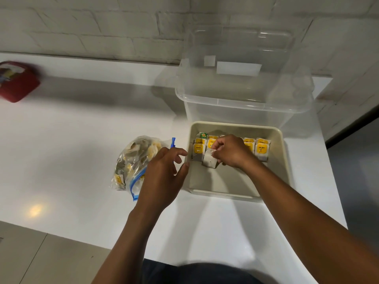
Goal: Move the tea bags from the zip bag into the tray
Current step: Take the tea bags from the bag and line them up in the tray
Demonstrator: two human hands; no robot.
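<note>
A beige tray [238,187] sits on the white counter right of centre. Several yellow-tagged tea bags [261,149] stand in rows along its far side. My right hand [231,152] is inside the tray and pinches a white tea bag [209,160] at the front of the rows. A clear zip bag [131,160] with a blue seal lies left of the tray, still holding several tea bags. My left hand [164,177] hovers between the zip bag and the tray's left rim, fingers loosely curved, holding nothing.
A large clear plastic box [244,85] stands just behind the tray against the white brick wall. A red container [17,83] sits at the far left of the counter. The counter's front edge runs diagonally below my arms.
</note>
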